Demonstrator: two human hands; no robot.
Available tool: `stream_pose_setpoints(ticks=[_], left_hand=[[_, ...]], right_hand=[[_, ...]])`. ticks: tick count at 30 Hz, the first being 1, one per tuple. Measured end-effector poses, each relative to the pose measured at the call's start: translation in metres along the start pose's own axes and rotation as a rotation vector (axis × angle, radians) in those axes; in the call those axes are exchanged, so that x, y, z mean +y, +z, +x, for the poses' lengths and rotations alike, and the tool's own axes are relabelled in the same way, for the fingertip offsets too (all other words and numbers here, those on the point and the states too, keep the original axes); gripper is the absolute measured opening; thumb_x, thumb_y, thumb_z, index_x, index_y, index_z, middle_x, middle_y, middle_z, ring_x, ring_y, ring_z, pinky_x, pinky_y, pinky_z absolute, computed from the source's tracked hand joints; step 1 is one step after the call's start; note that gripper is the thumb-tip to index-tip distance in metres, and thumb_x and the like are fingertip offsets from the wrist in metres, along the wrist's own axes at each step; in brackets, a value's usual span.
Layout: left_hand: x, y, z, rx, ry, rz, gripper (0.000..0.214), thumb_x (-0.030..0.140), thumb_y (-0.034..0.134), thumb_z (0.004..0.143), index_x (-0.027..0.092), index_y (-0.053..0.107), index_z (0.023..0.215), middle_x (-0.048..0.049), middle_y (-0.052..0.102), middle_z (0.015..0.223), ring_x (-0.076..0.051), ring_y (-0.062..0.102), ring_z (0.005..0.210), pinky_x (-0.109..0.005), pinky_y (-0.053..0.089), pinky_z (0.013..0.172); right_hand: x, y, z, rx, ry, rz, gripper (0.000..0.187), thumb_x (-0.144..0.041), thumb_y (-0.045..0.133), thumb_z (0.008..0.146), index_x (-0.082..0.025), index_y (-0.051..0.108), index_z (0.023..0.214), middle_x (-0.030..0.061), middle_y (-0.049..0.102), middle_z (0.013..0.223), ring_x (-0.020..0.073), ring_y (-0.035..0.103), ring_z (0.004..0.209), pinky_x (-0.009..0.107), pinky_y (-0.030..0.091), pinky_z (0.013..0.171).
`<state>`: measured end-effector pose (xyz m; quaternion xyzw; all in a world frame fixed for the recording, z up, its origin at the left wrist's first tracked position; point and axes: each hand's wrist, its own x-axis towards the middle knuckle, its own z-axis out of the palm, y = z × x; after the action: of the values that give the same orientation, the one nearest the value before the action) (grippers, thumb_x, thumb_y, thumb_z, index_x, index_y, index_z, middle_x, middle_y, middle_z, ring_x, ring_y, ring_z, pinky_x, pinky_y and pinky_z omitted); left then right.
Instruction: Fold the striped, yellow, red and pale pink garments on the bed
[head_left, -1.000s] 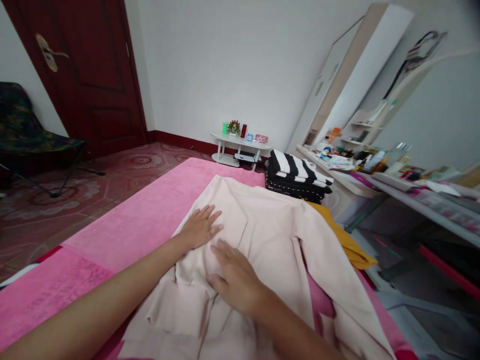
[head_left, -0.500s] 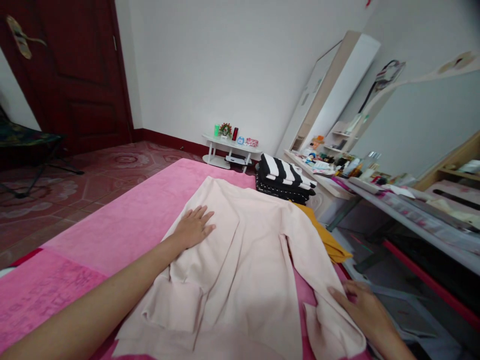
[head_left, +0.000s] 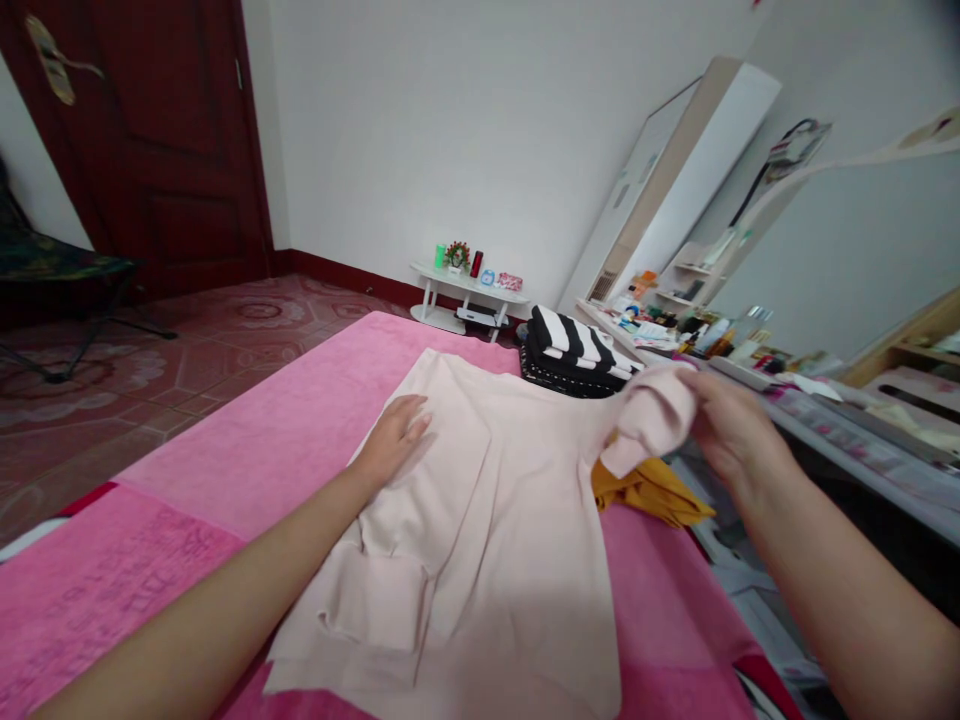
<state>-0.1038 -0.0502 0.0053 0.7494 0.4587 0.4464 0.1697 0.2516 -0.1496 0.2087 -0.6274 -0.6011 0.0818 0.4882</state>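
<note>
A pale pink long-sleeved top lies spread on the pink bed cover, its left-side sleeve folded in across the body. My left hand rests on that folded side near the shoulder, fingers stretched out over the cloth. On the right, my right hand grips the other sleeve and holds it up off the bed, bunched and bent. Beneath the raised sleeve, mustard-yellow cloth is partly covered.
Folded black and striped clothes are stacked at the bed's far right. A dressing table crowded with bottles runs along the right side. Beyond the bed stands a small white table. A folding chair is at far left.
My right hand has lifted the right sleeve from the bed and carried it up and away from me. My left hand stays on the top. The view has shifted slightly.
</note>
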Motion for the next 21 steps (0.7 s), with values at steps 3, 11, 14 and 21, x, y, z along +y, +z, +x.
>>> stream_pose_setpoints(ticks=[3,11,14,21], left_hand=[[-0.001,-0.006,0.000,0.150,-0.133,-0.157,0.054,0.050,0.033,0.092,0.016,0.042,0.133,-0.0119,0.048,0.134,-0.022,0.048,0.120,-0.039,0.039,0.102],[0.001,-0.006,0.000,0.139,-0.193,-0.270,0.059,0.051,0.042,0.088,0.016,0.040,0.135,-0.0140,0.044,0.138,-0.023,0.050,0.119,-0.038,0.040,0.100],[0.003,0.000,0.000,0.012,-0.166,-0.252,0.060,0.052,0.051,0.083,0.018,0.045,0.132,-0.0131,0.050,0.133,-0.024,0.053,0.116,-0.037,0.043,0.097],[0.026,0.008,0.012,-0.284,-0.154,0.155,0.082,0.047,0.072,0.063,0.020,0.044,0.135,-0.0137,0.061,0.117,-0.031,0.059,0.106,-0.037,0.046,0.089]], right_hand=[[-0.057,0.047,-0.029,-0.408,-0.019,0.246,0.049,-0.048,0.061,0.077,-0.026,0.055,0.120,0.0056,0.062,0.116,0.0246,0.063,0.100,0.040,0.053,0.080],[0.042,0.068,-0.132,-0.373,0.000,-0.238,0.037,-0.042,0.055,0.079,-0.018,0.060,0.107,0.0113,0.061,0.110,0.0238,0.061,0.100,0.040,0.049,0.088],[0.090,0.055,-0.165,-0.309,0.089,-0.346,0.043,-0.043,0.055,0.077,-0.019,0.058,0.112,0.0117,0.061,0.112,0.0249,0.059,0.105,0.038,0.047,0.092],[0.095,0.051,-0.209,-0.431,0.352,-0.109,0.060,-0.042,0.056,0.075,-0.021,0.046,0.129,0.0095,0.065,0.117,0.0257,0.062,0.105,0.035,0.051,0.088]])
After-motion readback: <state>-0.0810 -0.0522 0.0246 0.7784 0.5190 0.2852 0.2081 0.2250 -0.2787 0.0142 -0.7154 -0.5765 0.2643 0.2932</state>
